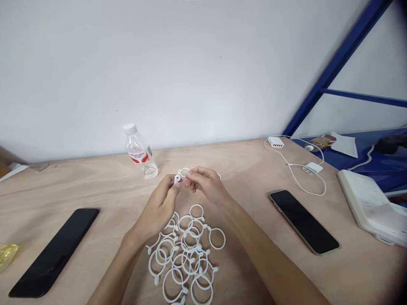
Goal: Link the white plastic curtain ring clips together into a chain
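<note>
My left hand [163, 202] pinches a small white plastic piece [177, 179] with a round hole, between thumb and forefinger. Close beside it on the right, my right hand [208, 186] is closed with its fingertips on a white ring [184, 171]. Part of another white ring shows just beyond the right hand's knuckles. Below both hands, several white rings with small tabs [190, 239] lie in an overlapping pile on the wooden table [104, 182].
A clear bottle [140, 154] stands behind the left hand. One black phone [55, 252] lies at left, another phone [303, 221] at right. A charger [275, 142] with white cable and a white power strip [375, 207] are farther right. Yellow item [6, 255] at left edge.
</note>
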The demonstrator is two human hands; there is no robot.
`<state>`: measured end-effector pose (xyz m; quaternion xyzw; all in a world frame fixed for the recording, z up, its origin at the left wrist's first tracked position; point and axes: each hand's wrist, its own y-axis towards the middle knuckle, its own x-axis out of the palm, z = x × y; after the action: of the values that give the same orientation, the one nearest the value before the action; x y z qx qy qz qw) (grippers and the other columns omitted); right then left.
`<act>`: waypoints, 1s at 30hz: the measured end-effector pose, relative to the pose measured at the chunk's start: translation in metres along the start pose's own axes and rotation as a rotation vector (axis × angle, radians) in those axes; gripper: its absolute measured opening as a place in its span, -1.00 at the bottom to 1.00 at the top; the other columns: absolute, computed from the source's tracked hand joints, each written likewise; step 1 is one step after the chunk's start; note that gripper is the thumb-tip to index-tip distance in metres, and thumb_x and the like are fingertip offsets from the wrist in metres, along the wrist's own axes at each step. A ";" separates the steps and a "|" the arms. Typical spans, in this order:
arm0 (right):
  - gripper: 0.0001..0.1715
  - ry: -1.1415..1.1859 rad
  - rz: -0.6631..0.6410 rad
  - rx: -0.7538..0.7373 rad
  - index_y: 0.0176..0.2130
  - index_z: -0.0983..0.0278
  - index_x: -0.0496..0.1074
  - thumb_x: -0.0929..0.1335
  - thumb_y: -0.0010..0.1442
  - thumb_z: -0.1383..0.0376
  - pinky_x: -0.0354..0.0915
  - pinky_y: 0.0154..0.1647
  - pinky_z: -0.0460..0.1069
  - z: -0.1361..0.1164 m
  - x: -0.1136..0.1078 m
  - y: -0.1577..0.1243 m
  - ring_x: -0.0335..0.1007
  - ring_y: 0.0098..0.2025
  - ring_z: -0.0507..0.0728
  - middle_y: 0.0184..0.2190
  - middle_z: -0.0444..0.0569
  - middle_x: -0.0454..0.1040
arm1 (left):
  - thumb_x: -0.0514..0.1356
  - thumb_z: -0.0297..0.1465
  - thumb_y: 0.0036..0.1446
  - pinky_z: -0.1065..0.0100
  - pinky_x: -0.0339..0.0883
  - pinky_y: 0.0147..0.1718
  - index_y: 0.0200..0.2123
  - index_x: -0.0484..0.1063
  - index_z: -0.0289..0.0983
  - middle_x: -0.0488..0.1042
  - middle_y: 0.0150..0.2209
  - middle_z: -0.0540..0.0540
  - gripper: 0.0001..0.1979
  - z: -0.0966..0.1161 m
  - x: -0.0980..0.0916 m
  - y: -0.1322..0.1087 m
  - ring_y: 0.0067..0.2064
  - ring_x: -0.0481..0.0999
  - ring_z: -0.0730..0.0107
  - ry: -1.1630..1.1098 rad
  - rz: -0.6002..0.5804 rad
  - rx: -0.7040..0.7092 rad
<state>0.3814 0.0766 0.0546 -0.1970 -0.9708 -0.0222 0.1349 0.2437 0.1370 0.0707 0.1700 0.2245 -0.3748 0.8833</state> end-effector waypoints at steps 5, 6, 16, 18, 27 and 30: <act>-0.71 -0.087 -0.083 -0.075 -0.41 0.30 0.43 0.41 0.04 0.11 0.21 -0.39 -0.07 -0.001 0.009 -0.004 0.26 -0.48 -0.02 -0.52 -0.16 0.40 | -0.09 -0.38 0.27 0.30 0.23 -0.15 -0.23 0.06 -0.20 0.32 -0.26 0.00 -0.97 -0.004 0.004 -0.002 -0.20 0.36 0.40 -0.094 -0.022 0.002; -0.73 -0.108 -0.093 -0.099 -0.41 0.30 0.42 0.40 0.05 0.13 0.22 -0.38 -0.06 0.000 0.010 -0.005 0.26 -0.46 -0.02 -0.51 -0.16 0.40 | -0.09 -0.37 0.28 0.30 0.23 -0.15 -0.23 0.03 -0.19 0.32 -0.26 0.00 -0.96 -0.005 0.005 -0.002 -0.21 0.36 0.40 -0.105 -0.034 0.006; -0.72 -0.147 -0.097 -0.163 -0.45 0.31 0.38 0.35 0.14 0.14 0.20 -0.38 -0.08 0.008 0.005 -0.001 0.24 -0.46 -0.02 -0.53 -0.17 0.35 | -0.03 -0.22 0.29 0.30 0.24 -0.14 -0.15 0.16 -0.22 0.38 -0.23 -0.03 -0.80 -0.006 0.002 0.001 -0.15 0.37 0.34 -0.077 -0.057 -0.001; -0.68 -0.102 -0.068 -0.166 -0.48 0.31 0.38 0.36 0.14 0.12 0.21 -0.39 -0.09 0.009 0.004 0.001 0.26 -0.47 -0.02 -0.56 -0.17 0.34 | -0.05 -0.15 0.29 0.29 0.23 -0.10 -0.18 0.25 -0.24 0.42 -0.21 -0.07 -0.72 -0.003 -0.001 0.001 -0.12 0.39 0.30 -0.041 -0.066 -0.002; -0.67 -0.128 -0.042 -0.164 -0.51 0.28 0.32 0.36 0.11 0.10 0.23 -0.43 -0.09 0.015 0.005 0.003 0.27 -0.51 -0.02 -0.60 -0.19 0.35 | -0.20 -0.11 0.29 0.35 0.13 -0.41 -0.37 0.37 -0.25 0.43 -0.50 -0.02 -0.52 -0.011 0.001 0.001 -0.42 0.39 0.30 0.247 -0.061 0.006; -0.67 -0.437 -0.040 -0.140 -0.46 0.27 0.37 0.27 0.21 0.11 0.27 -0.37 -0.10 0.008 -0.003 0.004 0.36 -0.44 0.00 -0.51 -0.14 0.45 | -0.19 -0.13 0.29 0.34 0.11 -0.42 -0.40 0.35 -0.24 0.42 -0.51 -0.02 -0.54 -0.009 0.001 0.002 -0.43 0.38 0.30 0.295 -0.082 -0.007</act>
<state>0.3840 0.0799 0.0456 -0.1866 -0.9768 -0.0489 -0.0929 0.2431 0.1419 0.0631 0.2110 0.3600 -0.3809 0.8251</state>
